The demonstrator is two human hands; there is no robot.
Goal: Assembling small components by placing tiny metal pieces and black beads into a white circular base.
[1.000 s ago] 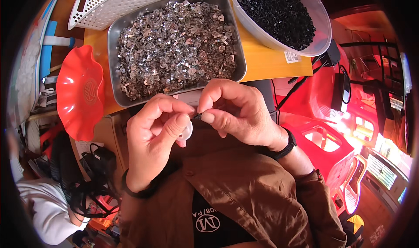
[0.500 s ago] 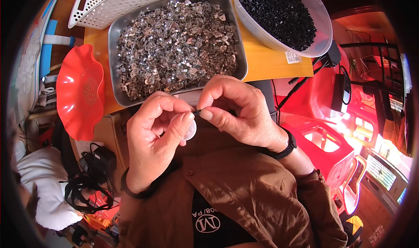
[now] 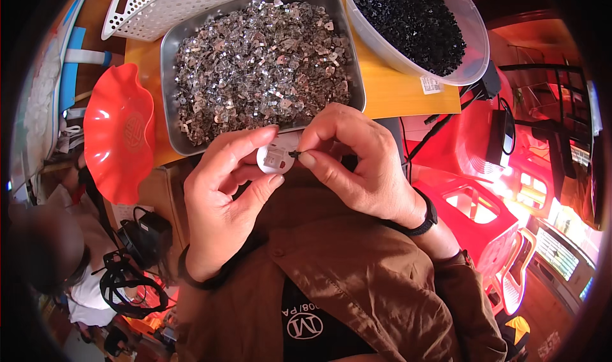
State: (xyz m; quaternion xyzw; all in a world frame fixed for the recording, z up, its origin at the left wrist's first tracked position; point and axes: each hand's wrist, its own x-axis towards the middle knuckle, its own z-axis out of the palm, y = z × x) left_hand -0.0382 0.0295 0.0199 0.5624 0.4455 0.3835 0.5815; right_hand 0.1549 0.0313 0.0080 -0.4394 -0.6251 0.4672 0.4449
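A small black part (image 3: 294, 154) was pinched between thumb and forefinger of the right hand (image 3: 366, 164), near the middle of the frame. Just left of those fingertips, a white disc (image 3: 275, 161) was seen, the black part being set against its right edge with its long axis pointed roughly crosswise, toward the disc. The disc was framed by the parted thumb and forefinger of the left hand (image 3: 220, 199), the nearer one; whether it was gripped by the other fingers could not be told. On the bench (image 3: 408, 94), a metal tray (image 3: 168, 101) at upper centre was heaped with shiny metal pieces (image 3: 261, 69), and a translucent tub (image 3: 477, 50) at upper right was filled with black pieces (image 3: 408, 24).
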